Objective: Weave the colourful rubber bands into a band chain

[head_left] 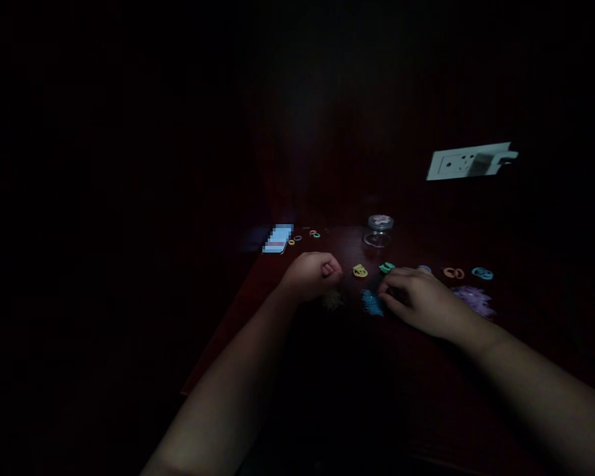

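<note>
My left hand is closed, its fingers curled in; whatever may be inside is hidden. Just below it lies a dim, pale brownish spiky pile. My right hand has thumb and forefinger brought together beside a blue spiky pile; I cannot make out anything between the tips. Beyond the hands runs a row of small elastic hair ties: yellow ones, green ones, orange ones and blue ones. A purple pile is partly behind my right wrist.
A clear round jar with a lid stands behind the row. Left of it, a lit phone lies near the table's left edge, with several loose hair ties alongside. A wall socket holds a plug. The surroundings are very dark.
</note>
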`<move>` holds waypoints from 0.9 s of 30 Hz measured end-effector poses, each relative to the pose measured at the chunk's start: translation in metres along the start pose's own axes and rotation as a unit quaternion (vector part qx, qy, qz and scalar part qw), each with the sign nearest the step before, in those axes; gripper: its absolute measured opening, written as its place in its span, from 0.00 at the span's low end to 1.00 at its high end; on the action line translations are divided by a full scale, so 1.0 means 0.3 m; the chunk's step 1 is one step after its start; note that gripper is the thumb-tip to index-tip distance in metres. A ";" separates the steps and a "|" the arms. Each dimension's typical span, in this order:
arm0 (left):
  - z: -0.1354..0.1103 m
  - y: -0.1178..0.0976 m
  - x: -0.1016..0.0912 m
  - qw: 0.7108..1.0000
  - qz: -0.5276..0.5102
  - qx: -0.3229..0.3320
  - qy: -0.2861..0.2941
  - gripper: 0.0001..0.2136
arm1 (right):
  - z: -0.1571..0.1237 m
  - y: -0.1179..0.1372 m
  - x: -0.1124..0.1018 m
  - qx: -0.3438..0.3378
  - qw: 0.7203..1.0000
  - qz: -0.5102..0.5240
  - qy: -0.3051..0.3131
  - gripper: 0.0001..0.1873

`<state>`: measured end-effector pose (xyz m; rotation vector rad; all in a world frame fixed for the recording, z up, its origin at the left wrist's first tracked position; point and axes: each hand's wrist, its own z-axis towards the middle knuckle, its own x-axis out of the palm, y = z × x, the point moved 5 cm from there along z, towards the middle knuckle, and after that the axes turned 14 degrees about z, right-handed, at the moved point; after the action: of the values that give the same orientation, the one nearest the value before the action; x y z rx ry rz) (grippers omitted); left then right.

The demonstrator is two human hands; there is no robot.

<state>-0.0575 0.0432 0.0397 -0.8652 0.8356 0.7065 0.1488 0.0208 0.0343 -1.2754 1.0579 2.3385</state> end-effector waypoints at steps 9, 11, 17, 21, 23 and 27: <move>0.120 0.286 -0.050 0.975 0.123 -0.184 -0.022 0.13 | -0.002 -0.009 -0.005 -0.002 1.000 -0.010 -0.013 0.09; 0.200 0.330 -0.049 0.971 0.146 -0.186 0.005 0.11 | -0.002 -0.011 -0.004 -0.004 1.000 -0.013 -0.014 0.09; 0.423 0.367 0.003 0.959 0.212 -0.149 0.119 0.09 | -0.006 0.005 -0.007 -0.004 1.000 -0.017 -0.021 0.11; 0.509 0.340 0.084 0.949 0.237 -0.120 0.168 0.14 | -0.008 0.021 -0.015 0.009 1.000 -0.007 -0.029 0.11; 0.532 0.328 0.122 0.946 0.246 -0.118 0.175 0.15 | -0.007 0.026 -0.016 0.020 1.000 0.001 -0.024 0.11; 0.545 0.324 0.164 0.941 0.256 -0.141 0.169 0.16 | -0.007 0.033 -0.020 0.031 0.999 0.009 -0.025 0.11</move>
<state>-0.0573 0.2391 0.0261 -1.0557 1.3162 1.1750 0.1482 0.0131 0.0432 -1.1837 1.1208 2.3183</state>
